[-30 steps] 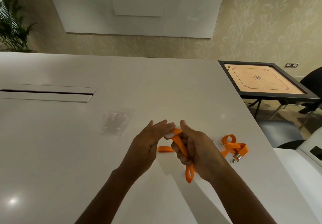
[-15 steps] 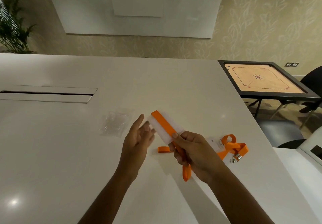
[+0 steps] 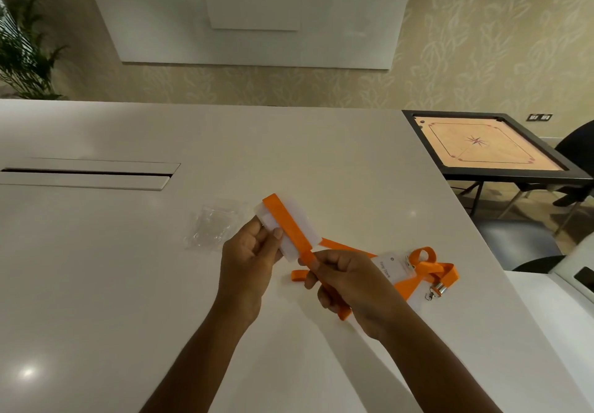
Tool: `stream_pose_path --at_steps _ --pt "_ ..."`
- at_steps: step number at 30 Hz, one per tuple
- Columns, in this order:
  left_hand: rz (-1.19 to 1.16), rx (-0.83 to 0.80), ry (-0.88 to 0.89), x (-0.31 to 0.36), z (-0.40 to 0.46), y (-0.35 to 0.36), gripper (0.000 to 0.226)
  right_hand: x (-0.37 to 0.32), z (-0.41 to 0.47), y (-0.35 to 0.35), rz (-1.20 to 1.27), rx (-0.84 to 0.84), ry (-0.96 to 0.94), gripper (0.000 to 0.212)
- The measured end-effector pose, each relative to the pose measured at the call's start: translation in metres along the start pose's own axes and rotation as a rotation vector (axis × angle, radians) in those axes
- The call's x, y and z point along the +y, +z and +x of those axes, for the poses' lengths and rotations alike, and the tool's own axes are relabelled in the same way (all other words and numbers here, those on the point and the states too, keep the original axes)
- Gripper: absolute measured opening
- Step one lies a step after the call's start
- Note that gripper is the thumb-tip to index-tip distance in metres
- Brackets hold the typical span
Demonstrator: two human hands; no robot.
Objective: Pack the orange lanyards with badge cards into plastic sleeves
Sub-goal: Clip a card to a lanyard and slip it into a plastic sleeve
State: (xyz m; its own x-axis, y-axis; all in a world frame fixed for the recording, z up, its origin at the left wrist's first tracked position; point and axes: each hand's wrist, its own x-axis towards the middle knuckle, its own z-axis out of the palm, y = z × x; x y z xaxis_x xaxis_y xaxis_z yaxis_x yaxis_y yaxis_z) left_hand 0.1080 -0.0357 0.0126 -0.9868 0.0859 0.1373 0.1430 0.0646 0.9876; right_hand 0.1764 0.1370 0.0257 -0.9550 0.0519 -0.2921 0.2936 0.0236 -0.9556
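Note:
Above the white table [image 3: 128,284] I hold a white badge card [image 3: 300,224] with an orange lanyard strap [image 3: 289,223] laid along it. My left hand [image 3: 249,260] pinches the card's left edge with thumb and fingers. My right hand [image 3: 345,279] grips the strap just below the card, and the strap's tail hangs out under that fist. A second orange lanyard [image 3: 427,268] with its labelled card [image 3: 387,268] and metal clip lies on the table to the right. Clear plastic sleeves [image 3: 212,227] lie flat left of my hands.
A recessed cable slot [image 3: 86,174] runs across the table at the left. Past the table's right edge stand a carrom board [image 3: 482,149] on a low stand and dark chairs. A potted plant [image 3: 25,52] is at the far left.
My left hand was open beside the card and now pinches its left edge. The card and strap have stayed raised, and my right hand still holds the strap.

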Motion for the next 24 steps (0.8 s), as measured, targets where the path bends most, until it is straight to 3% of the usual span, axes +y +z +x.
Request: stream_pose_path --at_steps 6,24 --pt "0.232 0.048 0.217 0.002 -0.003 0.003 0.046 -0.004 -0.002 -0.001 -0.012 0.031 -0.014 0.018" --pt "0.342 -0.193 0.519 -0.017 -0.009 0.0 0.046 -0.011 0.001 -0.005 0.268 -0.009 0.016 0.03"
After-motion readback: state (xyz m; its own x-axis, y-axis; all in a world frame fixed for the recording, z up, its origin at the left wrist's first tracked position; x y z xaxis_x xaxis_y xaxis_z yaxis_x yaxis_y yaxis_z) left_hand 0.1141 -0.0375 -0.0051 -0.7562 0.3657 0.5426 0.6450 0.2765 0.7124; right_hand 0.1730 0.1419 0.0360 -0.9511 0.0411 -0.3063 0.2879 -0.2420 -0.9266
